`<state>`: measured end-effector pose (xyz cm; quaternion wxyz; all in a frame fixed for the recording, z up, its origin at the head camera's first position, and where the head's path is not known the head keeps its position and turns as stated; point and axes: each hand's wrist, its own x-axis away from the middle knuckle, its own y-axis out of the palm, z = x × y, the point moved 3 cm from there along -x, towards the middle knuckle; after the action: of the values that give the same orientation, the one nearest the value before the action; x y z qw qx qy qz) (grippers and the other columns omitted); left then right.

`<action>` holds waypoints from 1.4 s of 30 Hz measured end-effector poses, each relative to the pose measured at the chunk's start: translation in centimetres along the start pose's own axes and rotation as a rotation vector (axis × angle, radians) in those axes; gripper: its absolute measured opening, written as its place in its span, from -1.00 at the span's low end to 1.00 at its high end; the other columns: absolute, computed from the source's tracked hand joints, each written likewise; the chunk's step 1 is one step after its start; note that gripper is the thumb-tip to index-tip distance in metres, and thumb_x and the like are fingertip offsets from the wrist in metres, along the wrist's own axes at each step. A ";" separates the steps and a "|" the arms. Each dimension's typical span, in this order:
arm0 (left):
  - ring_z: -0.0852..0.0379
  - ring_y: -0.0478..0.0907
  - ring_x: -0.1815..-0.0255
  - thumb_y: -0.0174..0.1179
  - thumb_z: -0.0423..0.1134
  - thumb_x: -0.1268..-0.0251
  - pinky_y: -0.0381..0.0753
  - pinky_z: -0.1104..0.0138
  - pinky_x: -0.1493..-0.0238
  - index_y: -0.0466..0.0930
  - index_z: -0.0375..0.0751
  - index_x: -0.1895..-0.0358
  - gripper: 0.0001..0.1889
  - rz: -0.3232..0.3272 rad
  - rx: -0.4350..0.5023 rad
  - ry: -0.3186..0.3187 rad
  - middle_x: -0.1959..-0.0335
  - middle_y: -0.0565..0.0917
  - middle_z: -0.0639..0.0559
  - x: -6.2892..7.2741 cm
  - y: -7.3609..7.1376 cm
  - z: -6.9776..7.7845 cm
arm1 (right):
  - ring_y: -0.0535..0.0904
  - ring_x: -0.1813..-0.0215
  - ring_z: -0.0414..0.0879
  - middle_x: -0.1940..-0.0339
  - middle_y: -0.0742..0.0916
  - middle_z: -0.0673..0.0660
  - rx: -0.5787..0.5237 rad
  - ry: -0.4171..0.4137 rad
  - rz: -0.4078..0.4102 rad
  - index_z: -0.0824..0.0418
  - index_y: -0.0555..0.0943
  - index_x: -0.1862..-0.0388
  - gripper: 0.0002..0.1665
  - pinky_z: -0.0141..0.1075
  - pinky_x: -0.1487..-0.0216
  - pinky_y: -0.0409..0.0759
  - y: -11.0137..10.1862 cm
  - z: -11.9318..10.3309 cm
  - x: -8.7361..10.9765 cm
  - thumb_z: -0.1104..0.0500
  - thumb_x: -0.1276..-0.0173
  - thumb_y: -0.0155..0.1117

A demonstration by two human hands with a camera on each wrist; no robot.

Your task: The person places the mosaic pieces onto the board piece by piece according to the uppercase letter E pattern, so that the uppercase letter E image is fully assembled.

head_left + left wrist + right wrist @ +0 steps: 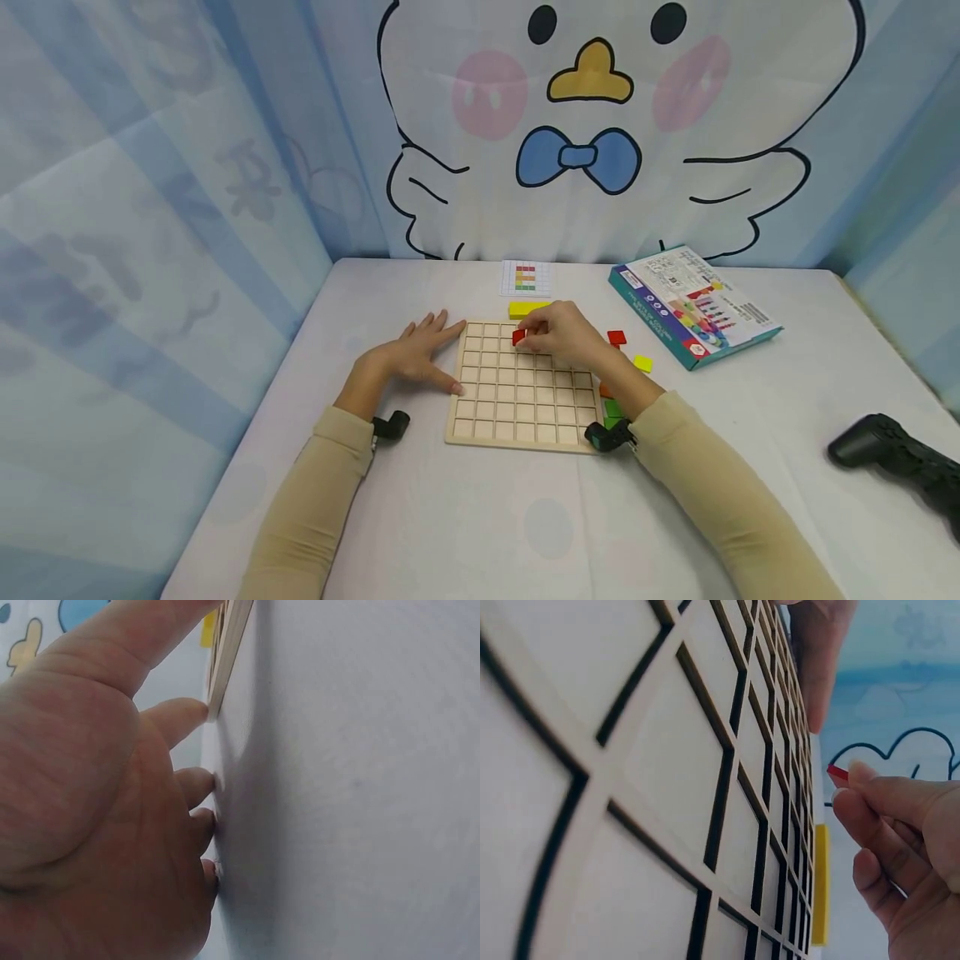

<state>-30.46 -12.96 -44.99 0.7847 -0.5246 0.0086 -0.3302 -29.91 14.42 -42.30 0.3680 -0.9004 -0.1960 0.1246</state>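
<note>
A wooden grid board (495, 412) lies flat on the white table. My left hand (412, 350) is spread at its left side, with the thumb and index fingertip at the board's edge; the left wrist view shows the straight fingers (176, 724) and the board's side (229, 656). Between thumb and index finger, my right hand (558, 333) pinches a small red square tile (518, 337) over the upper part of the board. In the right wrist view the red tile (838, 775) pokes out from the fingertips, above the grid's cells.
Behind the board lie a yellow bar (528, 310) and a printed pattern card (525, 278). Along its right side are red (617, 337), yellow (642, 363) and green (613, 408) tiles, partly under the right arm. A flat box (693, 304) sits back right; a black game controller (896, 458) lies far right.
</note>
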 end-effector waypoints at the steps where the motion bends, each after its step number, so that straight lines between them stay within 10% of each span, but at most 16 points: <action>1: -0.17 -0.51 -0.75 0.50 0.38 0.00 -0.48 -0.11 -0.70 -0.16 0.18 -0.73 0.30 -0.001 -0.001 -0.003 -0.74 -0.36 -0.18 0.0 0.0 0.0 | 0.60 0.38 -0.09 0.43 0.77 0.03 0.002 -0.001 -0.007 0.24 0.80 0.05 -0.75 -0.35 0.34 0.55 0.1 0.0 -0.2 0.17 -0.33 0.53; 42: -0.18 -0.52 -0.75 0.47 0.42 -0.01 -0.47 -0.15 -0.69 -0.18 0.20 -0.73 0.30 -0.017 -0.008 -0.024 -0.75 -0.37 -0.17 0.1 -0.1 0.2 | 0.59 0.21 -0.06 0.29 0.80 0.08 0.156 0.054 -0.133 0.26 0.81 0.06 -0.73 -0.27 0.13 0.58 1.9 -0.5 -2.0 0.15 -0.33 0.54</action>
<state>-30.38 -12.91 -44.79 0.7797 -0.5318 -0.0038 -0.3305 -31.06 11.96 -43.18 0.4494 -0.8571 -0.2349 0.0903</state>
